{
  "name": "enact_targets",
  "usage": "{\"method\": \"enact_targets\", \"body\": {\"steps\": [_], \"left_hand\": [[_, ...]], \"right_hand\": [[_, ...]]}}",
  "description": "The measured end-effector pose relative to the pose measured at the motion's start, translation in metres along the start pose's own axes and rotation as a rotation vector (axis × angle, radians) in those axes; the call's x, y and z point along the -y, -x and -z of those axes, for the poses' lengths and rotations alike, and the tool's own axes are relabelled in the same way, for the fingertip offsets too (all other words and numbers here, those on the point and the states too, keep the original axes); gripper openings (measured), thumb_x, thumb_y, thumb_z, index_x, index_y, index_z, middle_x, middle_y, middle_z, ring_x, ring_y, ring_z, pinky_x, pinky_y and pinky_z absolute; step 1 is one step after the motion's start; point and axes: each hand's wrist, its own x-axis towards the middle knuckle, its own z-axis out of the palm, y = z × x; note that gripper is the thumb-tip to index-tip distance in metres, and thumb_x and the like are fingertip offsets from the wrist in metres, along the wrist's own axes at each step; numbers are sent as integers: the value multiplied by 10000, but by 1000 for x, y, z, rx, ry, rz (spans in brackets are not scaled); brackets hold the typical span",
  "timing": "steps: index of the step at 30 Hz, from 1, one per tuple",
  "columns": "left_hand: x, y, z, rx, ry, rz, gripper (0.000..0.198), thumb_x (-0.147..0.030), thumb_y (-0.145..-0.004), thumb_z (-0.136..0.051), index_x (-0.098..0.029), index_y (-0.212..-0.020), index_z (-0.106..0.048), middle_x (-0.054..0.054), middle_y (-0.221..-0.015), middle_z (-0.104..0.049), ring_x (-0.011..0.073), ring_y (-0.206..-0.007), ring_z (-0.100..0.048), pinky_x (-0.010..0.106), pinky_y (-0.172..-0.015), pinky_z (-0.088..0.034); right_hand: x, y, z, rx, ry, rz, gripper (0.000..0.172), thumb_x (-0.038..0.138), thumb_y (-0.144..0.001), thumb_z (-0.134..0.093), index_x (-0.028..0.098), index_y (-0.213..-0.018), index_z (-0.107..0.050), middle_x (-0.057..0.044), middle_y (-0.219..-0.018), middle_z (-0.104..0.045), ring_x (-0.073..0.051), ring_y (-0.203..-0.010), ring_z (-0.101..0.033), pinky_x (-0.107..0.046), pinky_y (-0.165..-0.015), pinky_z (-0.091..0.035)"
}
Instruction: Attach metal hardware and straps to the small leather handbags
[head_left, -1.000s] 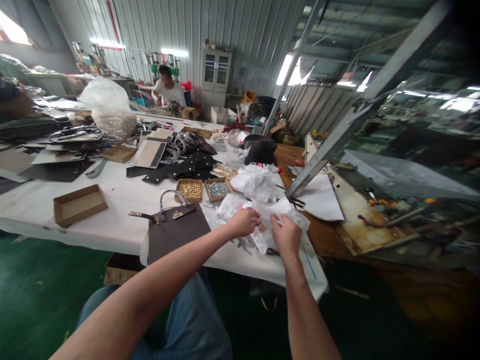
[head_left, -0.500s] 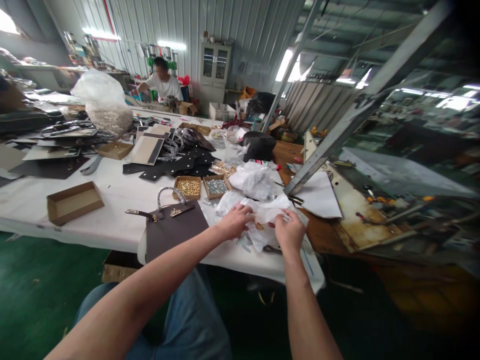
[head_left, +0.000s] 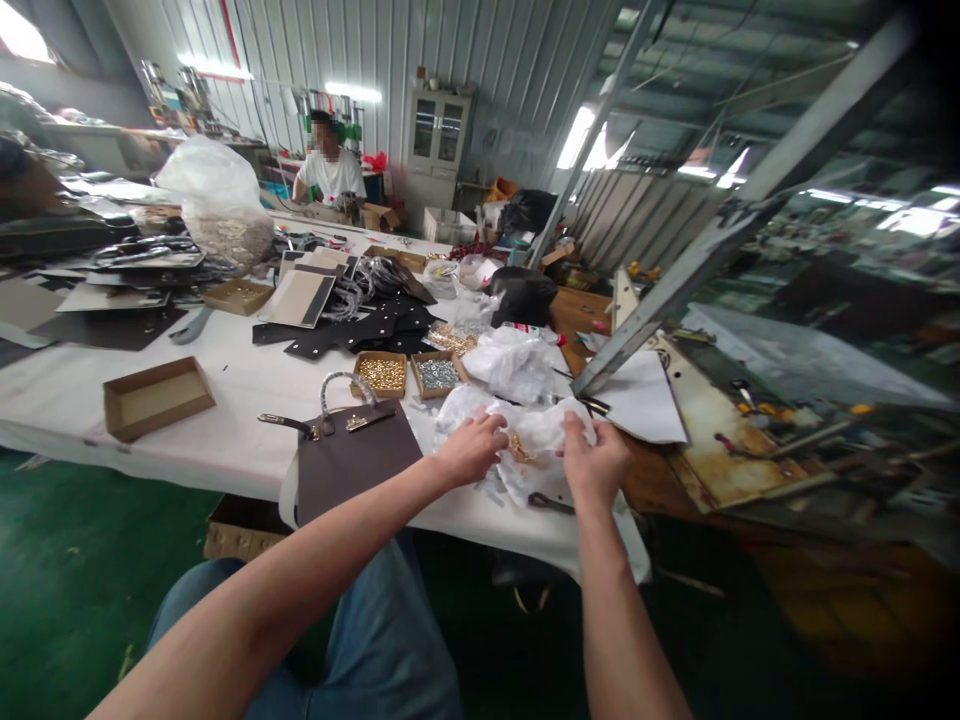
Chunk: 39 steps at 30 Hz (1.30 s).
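Both my hands are at a crumpled clear plastic bag (head_left: 517, 487) near the table's right front corner. My left hand (head_left: 474, 448) has its fingers curled on the bag's left side. On the right, my right hand (head_left: 595, 455) pinches the bag's edge between thumb and fingers. Small gold metal pieces (head_left: 519, 450) show between the hands. Left of my hands lies a dark brown bag panel (head_left: 356, 460) with a wrapped handle (head_left: 322, 395) and gold fittings. A dark looped tool handle (head_left: 550, 502) sticks out by my right wrist, its other end hidden.
Behind the panel stand a box of gold studs (head_left: 380, 373) and a box of silver pieces (head_left: 438, 373). A shallow cardboard tray (head_left: 159, 400) sits at the left. A metal post (head_left: 660, 300) slants up at the right. Across the table sits a person (head_left: 334, 175).
My right hand has moved a little right, drawing the plastic outward. More of the gold pieces and the dark looped handle show. The view has shifted slightly.
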Motion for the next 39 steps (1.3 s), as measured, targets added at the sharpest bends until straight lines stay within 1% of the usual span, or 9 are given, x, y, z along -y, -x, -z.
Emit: {"method": "enact_targets", "body": {"steps": [5,9,12,14,18,24,29,35,39], "left_hand": [[-13,5,11,-77,239,40,587,-110,-985,-706,-226,-1558,-662,181,-1699,-515,372,-1444,-618,543,-1193,-550],[-42,10,26,-326,706,217,444,-140,-1046,-594,-235,-1451,-751,166,-1645,-583,304,-1305,-701,500,-1163,-579],[-77,26,34,-434,1122,444,552,-432,-1071,-725,-236,-1584,-667,209,-1651,-575,313,-1220,-728,489,-1017,-649],[-101,48,36,-440,1385,510,760,-585,-1057,-744,-255,-1711,-542,222,-1660,-566,348,-1286,-707,482,-982,-658],[-126,117,41,-504,1496,546,572,-601,-1105,-686,-199,-1508,-748,145,-1365,-761,291,-1220,-696,403,-1067,-569],[-114,255,65,-699,1443,974,532,-636,-999,-807,-113,-1091,-839,78,-922,-759,171,-786,-624,267,-720,-459],[-128,343,59,-827,1461,1122,476,-534,-855,-945,-105,-1016,-817,103,-897,-779,185,-758,-683,271,-706,-488],[-129,436,56,-1085,1490,1359,691,-408,-847,-854,-143,-1443,-626,78,-983,-758,215,-801,-735,293,-682,-568],[-125,508,74,-1280,1399,1445,732,-407,-895,-735,-194,-1556,-505,158,-1260,-776,266,-897,-801,364,-725,-633]], "right_hand": [[15,0,9,-36,-297,-168,423,547,-872,-777,156,-1034,-783,-89,-856,-780,-229,-714,-675,-344,-677,-554],[34,9,20,-4,-754,-373,433,404,-790,-788,174,-1157,-768,-69,-1071,-794,-190,-748,-718,-297,-604,-616],[48,42,30,162,-825,-393,229,342,-825,-729,160,-960,-760,-96,-1058,-798,-239,-886,-776,-367,-760,-694],[57,81,35,341,-728,-266,255,313,-888,-668,166,-1054,-796,-133,-1194,-816,-311,-1116,-795,-466,-980,-692],[75,176,45,508,-469,121,441,333,-1022,-644,202,-1430,-749,-175,-1487,-741,-387,-1434,-679,-625,-1257,-533],[120,258,55,991,-479,567,625,320,-1051,-763,305,-1651,-591,-131,-1750,-520,-352,-1582,-577,-501,-1272,-567],[155,309,18,1011,-567,600,521,277,-1089,-705,313,-1603,-627,-130,-1633,-620,-295,-1381,-732,-401,-1133,-654],[195,390,-26,1257,-624,715,275,251,-1153,-561,299,-1283,-798,-86,-1243,-805,-252,-1161,-787,-376,-1044,-649],[244,456,-78,1423,-606,351,220,383,-1105,-648,251,-1208,-791,-78,-1070,-815,-240,-945,-784,-353,-882,-664]]}}
